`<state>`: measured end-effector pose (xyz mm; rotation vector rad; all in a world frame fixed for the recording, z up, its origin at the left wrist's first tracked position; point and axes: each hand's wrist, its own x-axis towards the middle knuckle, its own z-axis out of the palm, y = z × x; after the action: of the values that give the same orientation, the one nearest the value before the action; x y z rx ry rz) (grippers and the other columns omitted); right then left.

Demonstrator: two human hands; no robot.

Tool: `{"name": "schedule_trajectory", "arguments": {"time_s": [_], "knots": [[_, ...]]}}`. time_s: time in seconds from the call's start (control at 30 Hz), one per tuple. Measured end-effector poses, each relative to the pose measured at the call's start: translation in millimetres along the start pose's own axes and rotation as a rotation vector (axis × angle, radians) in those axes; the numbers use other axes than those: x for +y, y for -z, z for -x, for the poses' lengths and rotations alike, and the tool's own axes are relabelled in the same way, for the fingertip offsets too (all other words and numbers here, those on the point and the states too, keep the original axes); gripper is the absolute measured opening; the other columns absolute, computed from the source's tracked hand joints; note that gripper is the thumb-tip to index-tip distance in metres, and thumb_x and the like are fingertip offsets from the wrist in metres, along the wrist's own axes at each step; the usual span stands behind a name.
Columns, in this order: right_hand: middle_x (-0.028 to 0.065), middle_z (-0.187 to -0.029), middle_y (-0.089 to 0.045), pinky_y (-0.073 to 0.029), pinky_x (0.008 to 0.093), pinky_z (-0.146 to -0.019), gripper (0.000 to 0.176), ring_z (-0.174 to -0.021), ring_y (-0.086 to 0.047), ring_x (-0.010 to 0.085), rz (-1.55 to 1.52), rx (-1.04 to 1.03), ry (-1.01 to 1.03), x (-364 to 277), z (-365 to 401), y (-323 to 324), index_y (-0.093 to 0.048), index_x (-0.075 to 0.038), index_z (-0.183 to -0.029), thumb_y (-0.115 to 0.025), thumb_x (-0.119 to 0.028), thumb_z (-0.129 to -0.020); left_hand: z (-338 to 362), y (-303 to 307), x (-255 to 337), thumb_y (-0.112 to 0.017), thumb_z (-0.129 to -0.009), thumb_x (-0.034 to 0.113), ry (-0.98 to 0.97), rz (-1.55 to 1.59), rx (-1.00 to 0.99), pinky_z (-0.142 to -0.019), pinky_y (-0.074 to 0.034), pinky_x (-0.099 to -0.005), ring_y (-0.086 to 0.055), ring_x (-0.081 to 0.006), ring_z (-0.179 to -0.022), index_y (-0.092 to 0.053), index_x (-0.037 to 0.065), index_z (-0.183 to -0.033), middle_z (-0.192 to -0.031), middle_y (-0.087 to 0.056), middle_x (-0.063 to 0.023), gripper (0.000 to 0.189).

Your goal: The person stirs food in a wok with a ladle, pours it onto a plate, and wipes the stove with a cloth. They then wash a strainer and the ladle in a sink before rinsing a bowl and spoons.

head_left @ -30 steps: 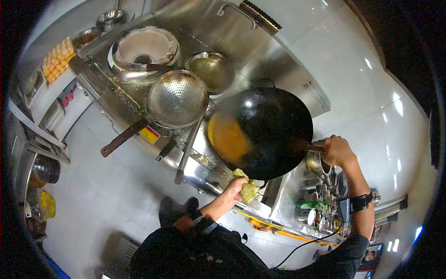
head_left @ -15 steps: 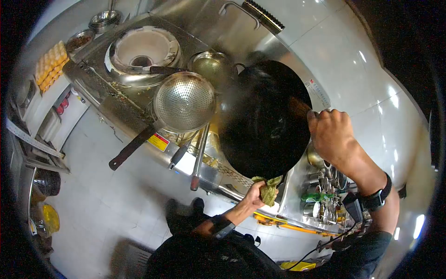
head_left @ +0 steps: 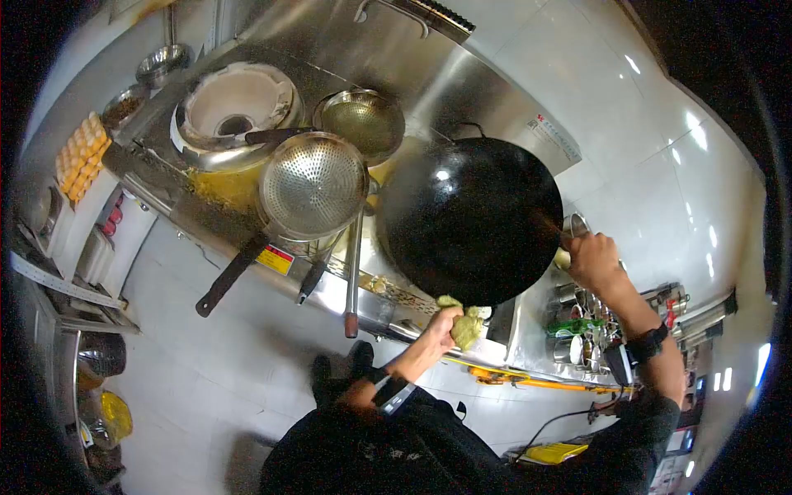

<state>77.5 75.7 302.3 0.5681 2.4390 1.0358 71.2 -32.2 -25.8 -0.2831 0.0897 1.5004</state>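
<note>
1. Steel covers the table (head_left: 144, 172), which runs ahead of the left hand (head_left: 444, 327) and on to either side of it.
2. Ahead and left of that hand, a perforated strainer (head_left: 315, 186) rests with its dark handle jutting past the table's near edge; a second strainer (head_left: 360, 124) lies beyond it.
3. Just left of the hand, a metal rod (head_left: 354, 276) with a brown tip also overhangs the edge, so rod and strainer crowd the wok's left side.
4. Farther left come a pale burner ring (head_left: 235, 103) and, well apart, stacked eggs (head_left: 82, 161).
5. Nearer the body than the right hand (head_left: 596, 264) stand metal pots (head_left: 568, 351) beside a green bottle (head_left: 569, 327).
6. Directly ahead of the left hand and left of the right one is the black wok (head_left: 462, 223).
7. Bunched yellowish cloth (head_left: 468, 332) fills the curled left hand, close against the wok's near rim; whether it grips a loop there is hidden.
8. Closed fingers of the right hand wrap a brown handle (head_left: 549, 226) slanting into the wok; its far end is lost in the dark.
</note>
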Motion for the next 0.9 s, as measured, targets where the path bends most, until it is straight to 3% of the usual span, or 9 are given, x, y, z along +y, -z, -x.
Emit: {"name": "schedule_trajectory", "arguments": {"time_s": [0.17, 0.23, 0.37, 0.5, 0.6, 0.67, 0.73, 0.83, 0.9], "knots": [[0.0168, -0.069, -0.061, -0.048, 0.0447, -0.055, 0.024, -0.061, -0.060, 0.0352, -0.224, 0.201, 0.029, 23.0, -40.3, -180.8, -0.064, -0.012, -0.091, -0.062, -0.023, -0.070, -43.6, 9.6, 35.1, -0.047, -0.078, 0.016, -0.173, -0.231, 0.250, -0.054, -0.052, -0.0410, -0.060, -0.0287, -0.061, -0.054, 0.003, -0.082, -0.071, -0.058, -0.0130, 0.016], [0.0103, -0.075, -0.064, -0.049, 0.0420, -0.059, 0.036, -0.067, -0.062, 0.0319, -0.440, 0.156, 0.065, 10.5, -49.5, -189.7, -0.061, -0.030, -0.108, -0.061, -0.025, -0.072, -19.9, -25.4, 44.0, -0.048, -0.077, 0.017, -0.320, -0.339, 0.300, -0.052, -0.051, -0.0407, -0.060, -0.0284, -0.057, -0.054, 0.003, -0.081, -0.069, -0.057, -0.0125, 0.015], [0.0110, -0.092, -0.065, -0.049, 0.0378, -0.071, 0.043, -0.078, -0.063, 0.0285, -0.712, -0.130, 0.269, 20.2, -82.8, -197.7, -0.059, -0.025, -0.114, -0.063, -0.025, -0.071, -35.3, -2.6, 101.3, -0.051, -0.076, 0.022, -0.143, -0.501, 0.394, -0.054, -0.050, -0.0395, -0.060, -0.0271, -0.060, -0.055, 0.004, -0.081, -0.069, -0.057, -0.0126, 0.019], [0.0094, -0.110, -0.061, -0.046, 0.0355, -0.085, 0.046, -0.099, -0.058, 0.0279, -0.863, -0.442, 0.515, 22.1, -137.0, -228.2, -0.059, -0.023, -0.116, -0.066, -0.022, -0.070, -25.4, -7.4, 89.8, -0.057, -0.077, 0.036, -0.465, -0.667, 0.683, -0.057, -0.049, -0.0369, -0.060, -0.0237, -0.066, -0.056, 0.006, -0.094, -0.079, -0.059, -0.0081, 0.035], [0.0127, -0.104, -0.063, -0.046, 0.0313, -0.079, 0.054, -0.088, -0.061, 0.0244, -1.196, -0.304, 0.743, -49.6, -199.6, -260.2, -0.053, -0.017, -0.123, -0.067, -0.014, -0.071, -34.7, 39.3, 85.3, -0.060, -0.077, 0.042, -0.478, -0.630, 0.771, -0.059, -0.048, -0.0355, -0.060, -0.0210, -0.071, -0.055, 0.008, -0.102, -0.085, -0.059, -0.0058, 0.043], [0.0130, -0.102, -0.063, -0.047, 0.0314, -0.079, 0.051, -0.089, -0.061, 0.0247, -1.299, -0.104, 0.526, -94.2, -229.5, -219.5, -0.053, -0.015, -0.122, -0.065, -0.014, -0.072, -34.9, 25.2, 81.1, -0.061, -0.079, 0.040, -0.556, -0.555, 0.708, -0.058, -0.047, -0.0335, -0.060, -0.0194, -0.071, -0.055, 0.005, -0.105, -0.085, -0.060, -0.0062, 0.044], [0.0139, -0.096, -0.064, -0.048, 0.0341, -0.077, 0.048, -0.088, -0.061, 0.0284, -1.485, 0.523, 0.281, -142.2, -290.4, -236.3, -0.051, -0.013, -0.121, -0.060, -0.015, -0.075, -16.9, -48.3, 70.9, -0.061, -0.079, 0.038, -0.532, -0.605, 0.872, -0.057, -0.047, -0.0324, -0.060, -0.0192, -0.069, -0.055, 0.003, -0.103, -0.082, -0.060, -0.0066, 0.043], [0.0154, -0.091, -0.063, -0.049, 0.0409, -0.075, 0.047, -0.083, -0.061, 0.0341, -1.386, 0.368, 0.015, -132.3, -319.4, -177.7, -0.047, -0.013, -0.123, -0.056, -0.018, -0.076, -17.6, -7.5, 79.1, -0.061, -0.079, 0.031, -0.660, -0.820, 0.876, -0.055, -0.049, -0.0327, -0.061, -0.0211, -0.065, -0.056, 0.000, -0.099, -0.078, -0.060, -0.0081, 0.037], [0.0165, -0.089, -0.063, -0.049, 0.0440, -0.074, 0.049, -0.081, -0.061, 0.0359, -1.161, 0.321, 0.022, -133.5, -324.2, -186.8, -0.044, -0.014, -0.124, -0.055, -0.019, -0.077, -31.7, 44.5, 92.7, -0.061, -0.079, 0.024, -0.451, -0.674, 0.949, -0.055, -0.053, -0.0357, -0.062, -0.0243, -0.066, -0.054, 0.002, -0.102, -0.082, -0.062, -0.0100, 0.033]]}}
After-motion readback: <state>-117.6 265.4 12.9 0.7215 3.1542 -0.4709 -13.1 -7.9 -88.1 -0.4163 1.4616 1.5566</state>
